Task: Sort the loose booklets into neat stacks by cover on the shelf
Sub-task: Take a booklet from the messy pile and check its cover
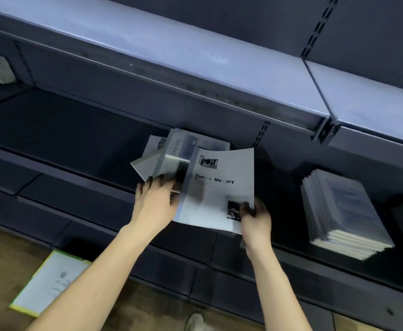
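I see neat stack point(346, 213) near shelf point(81, 130) right end. Loose booklets point(171, 151) mid-shelf, left hand point(156, 199) pressing them. Right hand point(255, 217) pinching white booklet point(219, 189) corner. Folder point(50, 283) on wood floor point(2, 254) below.

White "Time & Memory" booklet point(219, 189) tilted over messy loose booklets point(171, 151), neat stack point(343, 213) at right

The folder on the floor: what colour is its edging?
Yellow-green edging round a pale folder, seen in the head view.
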Demonstrator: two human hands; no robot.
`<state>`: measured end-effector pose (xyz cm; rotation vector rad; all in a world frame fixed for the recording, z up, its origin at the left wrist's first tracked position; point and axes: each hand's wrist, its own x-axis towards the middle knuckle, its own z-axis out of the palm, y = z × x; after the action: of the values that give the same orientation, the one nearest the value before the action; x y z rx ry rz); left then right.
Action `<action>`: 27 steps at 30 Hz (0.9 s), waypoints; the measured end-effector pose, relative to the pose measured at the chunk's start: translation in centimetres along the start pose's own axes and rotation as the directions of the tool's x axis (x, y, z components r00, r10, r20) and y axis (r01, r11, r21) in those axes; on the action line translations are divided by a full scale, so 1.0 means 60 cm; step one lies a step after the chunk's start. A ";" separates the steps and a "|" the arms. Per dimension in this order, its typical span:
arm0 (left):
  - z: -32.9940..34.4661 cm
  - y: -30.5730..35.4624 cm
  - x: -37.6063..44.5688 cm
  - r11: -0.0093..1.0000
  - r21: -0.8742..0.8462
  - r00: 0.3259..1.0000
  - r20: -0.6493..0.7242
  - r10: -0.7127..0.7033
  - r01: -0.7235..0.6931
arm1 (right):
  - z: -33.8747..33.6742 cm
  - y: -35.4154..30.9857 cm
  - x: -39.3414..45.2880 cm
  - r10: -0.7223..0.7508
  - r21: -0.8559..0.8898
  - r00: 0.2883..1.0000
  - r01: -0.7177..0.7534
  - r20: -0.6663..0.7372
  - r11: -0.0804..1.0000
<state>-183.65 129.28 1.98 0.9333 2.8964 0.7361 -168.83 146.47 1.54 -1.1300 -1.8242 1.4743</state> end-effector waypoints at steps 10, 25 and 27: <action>0.011 0.091 -0.019 0.991 -0.026 0.988 0.079 0.130 -0.129 | -0.121 0.001 -0.052 0.029 0.122 0.977 -0.003 -0.209 0.992; 0.093 0.373 -0.107 0.906 -0.070 0.888 0.179 0.423 -0.417 | -0.419 0.043 -0.141 0.088 0.184 0.867 0.004 -0.490 0.983; 0.106 0.411 -0.131 0.888 -0.073 0.870 0.182 0.459 -0.454 | -0.461 0.053 -0.155 0.103 0.197 0.854 -0.001 -0.510 0.980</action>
<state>-162.73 145.22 6.11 1.6179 2.5070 0.6484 -140.66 152.93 6.63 -1.3301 -1.2607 1.1862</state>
